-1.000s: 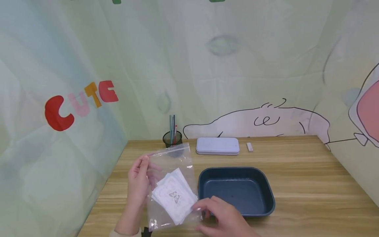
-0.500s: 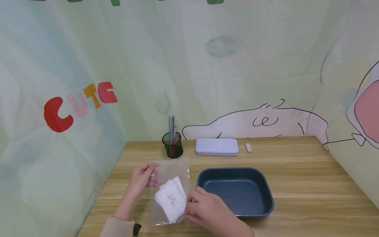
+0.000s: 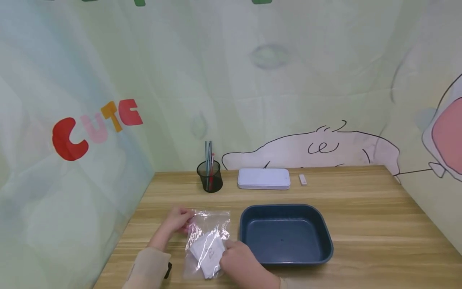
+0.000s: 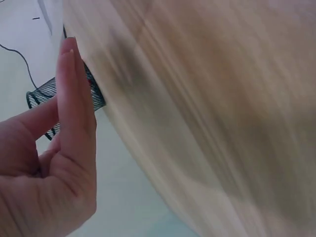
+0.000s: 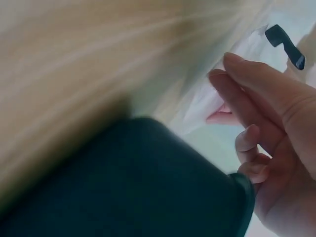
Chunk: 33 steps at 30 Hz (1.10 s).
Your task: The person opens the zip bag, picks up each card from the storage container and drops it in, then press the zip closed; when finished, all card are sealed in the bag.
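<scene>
Your left hand (image 3: 177,219) pinches the top-left corner of the clear zip bag (image 3: 207,241), fingers curled on the seal edge. Your right hand (image 3: 238,261) rests on the bag's lower right side, fingers bent onto the plastic over the white folded sheets (image 3: 207,253) inside; whether it's a full grasp or just a press, you can't tell from the head view. The bag lies low on the wooden table (image 3: 379,224), roughly 7 o'clock from the table's centre, with its right edge just beside the left wall of the dark blue tray (image 3: 325,233). The tray sits at about 3 o'clock from the bag. At the far edge, 12 o'clock from the bag, stands the black mesh pen cup (image 3: 210,181); the white flat case (image 3: 264,178) is at 1 o'clock and a small white block (image 3: 302,180) is just right of the case. Left wrist view: fingers (image 4: 74,98) straight up against the table edge, mesh cup (image 4: 49,106) behind them, heavily blurred. Right wrist view: fingers (image 5: 256,94) curled over the pale bag (image 5: 232,74), dark tray (image 5: 148,187) in the foreground, also blurred.
</scene>
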Each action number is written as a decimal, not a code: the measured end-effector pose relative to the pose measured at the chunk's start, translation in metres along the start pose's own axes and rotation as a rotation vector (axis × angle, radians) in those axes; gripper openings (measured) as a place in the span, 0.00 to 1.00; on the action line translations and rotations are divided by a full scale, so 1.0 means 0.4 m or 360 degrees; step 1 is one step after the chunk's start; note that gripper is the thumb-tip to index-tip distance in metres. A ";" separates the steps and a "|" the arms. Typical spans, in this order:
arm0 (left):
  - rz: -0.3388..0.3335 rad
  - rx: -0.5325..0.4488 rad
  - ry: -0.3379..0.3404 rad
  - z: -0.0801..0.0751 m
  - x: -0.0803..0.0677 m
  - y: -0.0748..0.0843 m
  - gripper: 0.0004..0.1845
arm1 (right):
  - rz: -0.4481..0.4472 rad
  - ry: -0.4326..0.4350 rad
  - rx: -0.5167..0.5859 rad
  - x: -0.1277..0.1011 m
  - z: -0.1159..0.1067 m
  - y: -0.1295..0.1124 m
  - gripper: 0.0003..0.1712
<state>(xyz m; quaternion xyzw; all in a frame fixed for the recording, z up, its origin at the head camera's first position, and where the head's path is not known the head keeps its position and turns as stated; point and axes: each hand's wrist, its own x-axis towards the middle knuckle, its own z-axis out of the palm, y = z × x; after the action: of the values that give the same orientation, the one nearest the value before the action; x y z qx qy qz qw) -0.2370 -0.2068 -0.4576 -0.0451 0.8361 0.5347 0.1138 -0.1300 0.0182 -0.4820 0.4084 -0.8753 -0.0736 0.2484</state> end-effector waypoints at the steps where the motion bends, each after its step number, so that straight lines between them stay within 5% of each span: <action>1: -0.0009 0.0014 -0.0004 -0.001 0.000 -0.005 0.15 | -0.0007 0.0012 -0.0016 0.002 0.005 -0.006 0.09; 13: -0.0084 0.0156 0.0042 -0.011 0.015 -0.044 0.14 | -0.0027 -0.0072 -0.0049 0.003 0.008 -0.022 0.11; 19: -0.0046 0.0597 0.0228 -0.030 0.020 -0.037 0.18 | -0.0073 -0.0175 0.0031 -0.001 -0.010 -0.026 0.16; 22: 0.0067 0.0823 0.0353 -0.025 0.008 -0.011 0.17 | -0.0110 -0.0176 0.0083 -0.004 -0.029 -0.018 0.18; 24: 0.0183 0.0908 0.0448 -0.008 -0.004 0.015 0.17 | -0.0114 -0.0160 0.0277 -0.009 -0.055 0.003 0.14; 28: 0.0455 0.1009 0.0640 0.045 -0.035 0.065 0.16 | 0.0011 -0.0187 0.0952 -0.044 -0.154 0.089 0.08; 30: 0.0561 0.1028 0.0723 0.070 -0.054 0.087 0.17 | 0.0123 -0.0074 0.1203 -0.077 -0.214 0.151 0.10; 33: 0.0681 0.1072 0.0850 0.101 -0.081 0.111 0.15 | 0.0308 0.0329 0.1261 -0.143 -0.293 0.250 0.11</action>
<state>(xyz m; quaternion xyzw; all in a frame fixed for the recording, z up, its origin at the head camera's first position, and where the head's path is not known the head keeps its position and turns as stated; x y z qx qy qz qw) -0.2084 -0.1528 -0.4268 0.0317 0.9534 0.2152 -0.2092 -0.1088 0.1353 -0.3689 0.3934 -0.8407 0.3338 0.1645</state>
